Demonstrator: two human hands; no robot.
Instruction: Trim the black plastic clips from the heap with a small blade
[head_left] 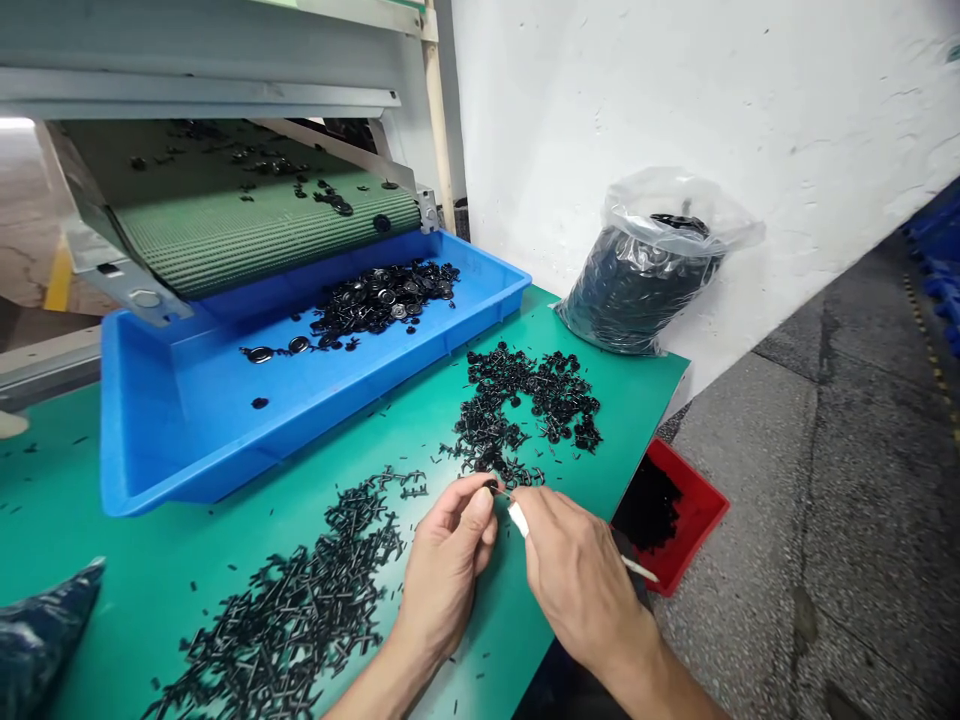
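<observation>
My left hand (450,545) pinches a small round black plastic part (492,485) between thumb and fingertips. Closed around a slim pale-handled tool (639,569), my right hand (581,570) brings the tool's thin tip against or very near that part. Something white shows at the right thumb; I cannot tell what it is. Just beyond the hands lies a pile of small black round parts (487,420) on the green tabletop (247,535). Left of my hands is a heap of black branched plastic pieces (300,600).
A blue tray (315,430) holding black round parts (382,298) stands under a green conveyor belt (262,225). A clear bag (645,275) of black parts leans against the white wall (637,80). Below the table's right edge sits a red bin (694,530). Another filled bag (49,630) is front left.
</observation>
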